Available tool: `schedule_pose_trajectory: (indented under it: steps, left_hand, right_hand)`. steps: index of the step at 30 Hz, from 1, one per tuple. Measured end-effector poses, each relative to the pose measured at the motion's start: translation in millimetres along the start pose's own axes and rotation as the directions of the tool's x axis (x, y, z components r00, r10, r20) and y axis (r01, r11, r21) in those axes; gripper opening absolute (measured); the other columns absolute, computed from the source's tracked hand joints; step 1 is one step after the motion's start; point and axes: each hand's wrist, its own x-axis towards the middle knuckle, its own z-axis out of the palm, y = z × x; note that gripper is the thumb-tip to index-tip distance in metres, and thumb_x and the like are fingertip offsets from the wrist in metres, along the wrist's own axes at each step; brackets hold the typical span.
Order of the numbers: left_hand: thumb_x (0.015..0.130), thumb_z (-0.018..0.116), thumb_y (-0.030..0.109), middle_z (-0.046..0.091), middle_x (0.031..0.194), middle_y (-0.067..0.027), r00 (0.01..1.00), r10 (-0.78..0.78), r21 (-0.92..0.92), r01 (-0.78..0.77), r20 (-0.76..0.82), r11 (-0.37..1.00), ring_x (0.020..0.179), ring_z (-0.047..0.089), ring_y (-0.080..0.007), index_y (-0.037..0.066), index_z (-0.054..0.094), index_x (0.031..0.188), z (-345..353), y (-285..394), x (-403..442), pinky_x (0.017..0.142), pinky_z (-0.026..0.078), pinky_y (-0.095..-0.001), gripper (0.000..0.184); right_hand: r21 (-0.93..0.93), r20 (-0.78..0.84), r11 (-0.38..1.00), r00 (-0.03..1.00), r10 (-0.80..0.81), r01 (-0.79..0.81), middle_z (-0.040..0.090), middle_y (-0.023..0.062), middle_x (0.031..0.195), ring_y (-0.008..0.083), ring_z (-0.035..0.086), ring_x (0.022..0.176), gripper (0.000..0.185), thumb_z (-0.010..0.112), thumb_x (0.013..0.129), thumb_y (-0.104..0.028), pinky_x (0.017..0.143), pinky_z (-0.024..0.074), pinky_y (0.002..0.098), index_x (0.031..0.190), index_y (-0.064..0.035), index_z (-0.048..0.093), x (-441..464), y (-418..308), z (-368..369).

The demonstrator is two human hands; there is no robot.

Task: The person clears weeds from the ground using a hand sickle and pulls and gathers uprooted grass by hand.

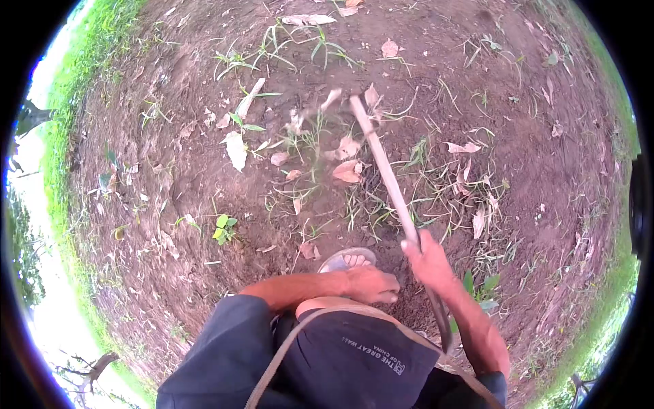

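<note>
- Right hand (430, 264) clamps a slender wooden shaft (383, 167), jutting past its fingers both ways.
- Left hand (371, 284) curls loosely, its hold unclear.
- Crinkled leaves (348, 171) litter brown soil (565, 225).

The stick (390, 177) is pale, bare wood, matt and fairly smooth along the shaft, with a darker lower end. The soil (572, 163) looks dry, dull and rough, crumbly in places. The brown leaf (347, 171) is papery and matt; the seedling (221, 229) has smoother leaves. The dark shorts (340, 375) are matt cloth with pale printed lettering, the strap (278, 356) appears woven, and the sleeve (218, 347) is soft, creased fabric.
</note>
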Motion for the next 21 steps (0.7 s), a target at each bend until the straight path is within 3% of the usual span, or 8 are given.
schedule_pose_trajectory:
  steps: [1,2,4,5,9,14,19,21]
  left_hand:
    - [0.098,0.046,0.044,0.061,0.102,-0.0113,1.0,-0.001,0.002,0.001,0.001,1.0,0.093,0.063,-0.0301,0.007,0.056,0.111,1.9,-1.4,6.2,0.08,0.051,-0.0443,0.041]
    - [0.098,0.044,0.046,0.061,0.104,-0.0108,0.986,-0.113,-0.508,0.037,-0.12,0.86,0.092,0.063,-0.0263,0.007,0.055,0.112,4.6,-4.2,15.5,0.08,0.051,-0.0412,0.043]
    - [0.099,0.042,0.048,0.062,0.106,-0.0102,0.949,-0.268,-0.877,-0.017,-0.165,0.48,0.091,0.063,-0.0225,0.007,0.054,0.113,-10.0,4.0,17.9,0.08,0.05,-0.0381,0.046]
    - [0.1,0.041,0.047,0.062,0.102,-0.0092,0.926,-0.272,-0.909,-0.142,-0.262,0.391,0.092,0.063,-0.0197,0.008,0.051,0.117,-39.0,24.1,14.7,0.081,0.05,-0.036,0.044]
    - [0.102,0.039,0.044,0.063,0.112,-0.0128,0.927,-0.246,-0.955,-0.248,-0.283,0.164,0.098,0.064,-0.0203,0.008,0.042,0.123,-61.4,19.8,43.6,0.084,0.053,-0.0329,0.043]
    - [0.101,0.04,0.036,0.067,0.088,-0.0128,0.844,-0.451,-0.955,-0.284,-0.288,0.079,0.074,0.067,-0.0218,0.007,0.045,0.103,-65.0,49.3,60.1,0.059,0.055,-0.0304,0.03]
    - [0.1,0.038,0.033,0.058,0.066,-0.0089,0.429,-0.741,-0.842,-0.412,-0.516,0.348,0.053,0.057,-0.0208,0.005,0.049,0.088,-168.0,0.3,58.1,0.049,0.047,-0.0338,0.032]
    - [0.1,0.039,0.033,0.058,0.067,-0.0086,0.296,-0.786,-0.817,-0.402,-0.543,0.412,0.053,0.056,-0.0201,0.005,0.049,0.085,-207.3,-6.5,50.1,0.048,0.047,-0.0347,0.033]
  right_hand:
    - [0.198,0.083,0.977,0.995,0.063,-0.079,0.06,0.0175,0.07,0.036,0.06,0.057,0.036,0.056,0.095,-0.031,0.049,0.0482,0.0434,0.108,0.0002,0.045,2.9,-13.8,-12.0]
    - [0.38,0.176,0.909,0.979,0.107,-0.168,0.058,0.011,0.069,0.0285,0.058,0.053,0.033,0.055,0.096,-0.031,0.048,0.0471,0.0393,0.107,-0.0013,0.046,-1.0,-28.4,-24.9]
    - [0.352,0.175,0.93,0.984,0.044,-0.104,0.055,0.0055,0.071,0.018,0.055,0.054,0.034,0.053,0.096,-0.036,0.049,0.0449,0.0343,0.104,-0.0028,0.049,-30.0,-38.2,-45.7]
    - [0.296,0.114,0.955,0.991,-0.068,0.032,0.058,0.008,0.071,0.0192,0.057,0.057,0.039,0.052,0.096,-0.04,0.053,0.0465,0.0354,0.104,-0.0016,0.05,-52.7,-20.7,-49.7]
    - [0.291,0.383,0.866,0.879,0.284,-0.407,0.055,0.0059,0.066,0.0183,0.055,0.057,0.046,0.05,0.097,-0.045,0.053,0.0445,0.0349,0.106,-0.0003,0.051,-143.3,3.6,-77.1]
    - [0.231,0.156,0.906,0.933,0.325,-0.355,0.055,0.0089,0.065,0.0208,0.054,0.055,0.044,0.048,0.098,-0.044,0.052,0.0447,0.0376,0.104,-0.0003,0.051,-159.0,-5.0,-55.1]
    - [0.194,-0.114,0.98,0.991,0.075,-0.051,0.052,0.0138,0.062,0.0243,0.052,0.052,0.04,0.048,0.099,-0.038,0.047,0.0415,0.0402,0.101,0.0011,0.049,-52.8,-65.6,-23.0]
    - [0.457,-0.011,0.884,0.993,0.115,-0.097,0.05,0.0081,0.06,0.018,0.051,0.049,0.037,0.048,0.099,-0.037,0.042,0.0391,0.0353,0.101,0.0005,0.049,-21.8,-74.9,-19.8]
